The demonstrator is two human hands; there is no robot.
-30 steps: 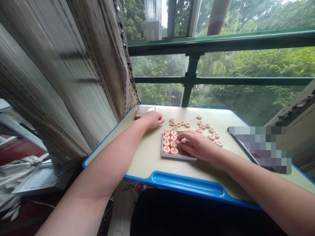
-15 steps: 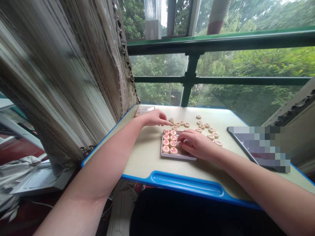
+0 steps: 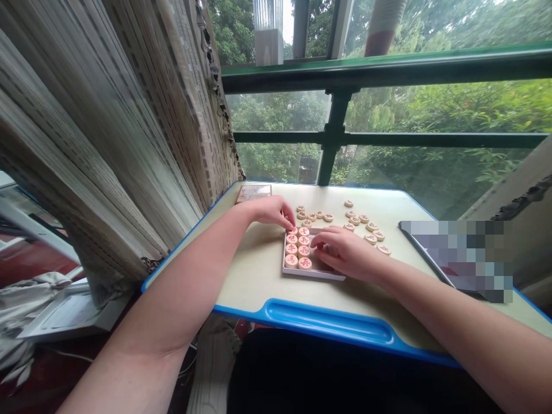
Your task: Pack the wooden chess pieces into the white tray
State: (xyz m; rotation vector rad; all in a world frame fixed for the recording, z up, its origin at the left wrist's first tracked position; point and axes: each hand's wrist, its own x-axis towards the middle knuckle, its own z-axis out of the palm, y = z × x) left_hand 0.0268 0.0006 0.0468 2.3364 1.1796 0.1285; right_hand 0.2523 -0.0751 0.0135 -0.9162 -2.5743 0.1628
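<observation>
A shallow white box (image 3: 313,273) lies on the table, holding two columns of round wooden xiangqi pieces (image 3: 304,251) with red characters. At its far left corner, my left hand (image 3: 278,213) has its fingertips closed on the corner xiangqi piece (image 3: 292,231), partly covering it. My right hand (image 3: 345,250) rests over the box's right side, fingers curled and apart, fingertips beside the second column; I see nothing between them. Beyond the box, loose xiangqi pieces with dark characters (image 3: 319,215) lie in a cluster, and several more (image 3: 363,218) are scattered to the right.
The pale table (image 3: 250,282) has a blue rim and a blue tray groove (image 3: 328,322) in front. A flat box lid (image 3: 254,193) lies at the far left, a tablet (image 3: 448,259) at the right. A curtain (image 3: 129,115) hangs left; a green railing (image 3: 388,69) stands behind.
My left hand has moved slightly right and nearer, from the dark-lettered pieces beyond the box to the corner red-lettered piece. My right hand has stayed in place.
</observation>
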